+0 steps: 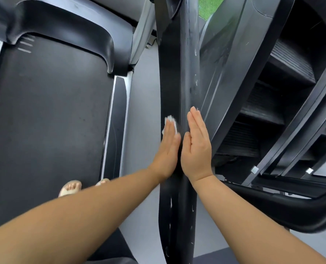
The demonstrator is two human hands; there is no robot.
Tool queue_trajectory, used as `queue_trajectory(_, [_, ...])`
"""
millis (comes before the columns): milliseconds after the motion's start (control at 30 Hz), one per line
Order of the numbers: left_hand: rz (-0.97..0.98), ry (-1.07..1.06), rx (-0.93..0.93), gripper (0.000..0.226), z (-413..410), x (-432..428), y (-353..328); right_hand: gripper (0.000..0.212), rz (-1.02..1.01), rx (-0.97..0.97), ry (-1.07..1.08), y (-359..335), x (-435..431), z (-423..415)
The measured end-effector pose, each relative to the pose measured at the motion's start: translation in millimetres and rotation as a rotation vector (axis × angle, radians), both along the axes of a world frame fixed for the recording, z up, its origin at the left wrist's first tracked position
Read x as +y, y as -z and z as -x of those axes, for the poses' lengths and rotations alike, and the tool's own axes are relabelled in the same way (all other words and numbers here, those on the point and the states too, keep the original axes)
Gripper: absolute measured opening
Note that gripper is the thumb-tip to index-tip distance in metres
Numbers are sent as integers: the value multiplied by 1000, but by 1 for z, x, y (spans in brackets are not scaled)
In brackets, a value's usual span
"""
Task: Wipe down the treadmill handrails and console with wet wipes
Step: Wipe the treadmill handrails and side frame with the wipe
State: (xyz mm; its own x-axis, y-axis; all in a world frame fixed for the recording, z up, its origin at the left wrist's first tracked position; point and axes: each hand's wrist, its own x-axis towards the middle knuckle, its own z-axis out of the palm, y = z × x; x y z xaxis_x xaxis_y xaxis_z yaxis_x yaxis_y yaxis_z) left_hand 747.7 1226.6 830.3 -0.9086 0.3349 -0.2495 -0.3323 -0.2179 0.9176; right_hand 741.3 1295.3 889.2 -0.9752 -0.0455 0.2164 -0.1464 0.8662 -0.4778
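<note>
A wide black handrail (179,77) runs from the bottom of the head view up the middle, streaked with wet marks. My left hand (167,149) lies flat with straight fingers on the rail's left face and presses a crumpled white wet wipe (170,123) against it; the wipe shows past the fingertips. My right hand (196,149) lies flat on the rail's right face, fingers straight and together, holding nothing. The two hands sit side by side with the rail's ridge between them.
The dark treadmill belt (48,121) with its grey side rail (118,121) fills the left, and my sandalled feet (70,187) stand on it. A black stair-climber machine (272,92) crowds the right. Grey floor (143,111) lies between belt and handrail.
</note>
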Motion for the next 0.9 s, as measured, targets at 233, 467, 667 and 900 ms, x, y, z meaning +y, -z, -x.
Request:
queue_trajectory(233, [109,124,44,56,-47,-9,2,47,-91,22,7,-2,-2,-1])
queue_trajectory(467, [87,74,93,64,38,-16,0,49,-129,21,41,-1,-5,1])
queue_trajectory(667, [52,220,117,55,-75,-21,1,47,-150,28,34,-1,-5,1])
queue_trajectory(900, [136,203,140,57,-33,-24,3,47,-146,28,36,-1,-3,1])
